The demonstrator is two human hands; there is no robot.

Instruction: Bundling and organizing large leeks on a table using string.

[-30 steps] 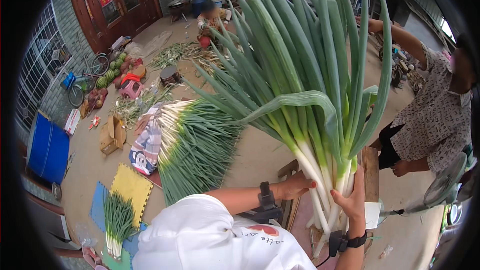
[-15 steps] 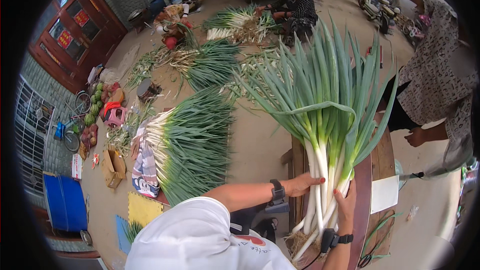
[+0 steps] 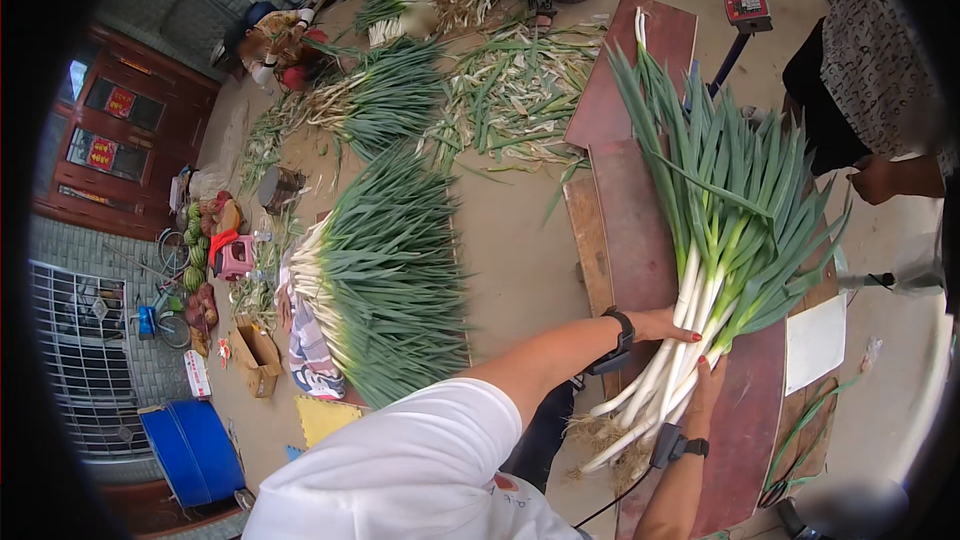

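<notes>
Tipped further to the right since the frame half a second earlier: bundle of green onions (image 3: 712, 275), leaves slanting over the bench (image 3: 640, 230) instead of rising tall. Also shifted: viewpoint, with the bench's far end and the red scale display (image 3: 747, 2) now unobscured. Grip of both hands unchanged.

Head view (only view). Left hand (image 3: 662, 324): fingers closed around the white stalks from the left, red-nailed thumb across the front. Right hand (image 3: 708, 390): just below and to the right, fingers likewise gripping the stalks. Root ends (image 3: 618, 455) toward the lower left, shaggy, by the bench's left edge. Contact between leaves and bench: cannot tell.

On the bench, right of the bundle: white sheet (image 3: 815, 345), near the leaves. Nearer on that side: loose green strips (image 3: 800, 435).

Left of the bench, on the floor: large spread of green onions (image 3: 400, 260), white ends to the left, beside plaid cloth (image 3: 312, 350); further left, open cardboard box (image 3: 257, 365) and blue drum (image 3: 192, 452). Beyond: scattered trimmings (image 3: 520, 100) and a second pile of onions (image 3: 395, 95). At far right: standing person in patterned shirt (image 3: 875, 60).
</notes>
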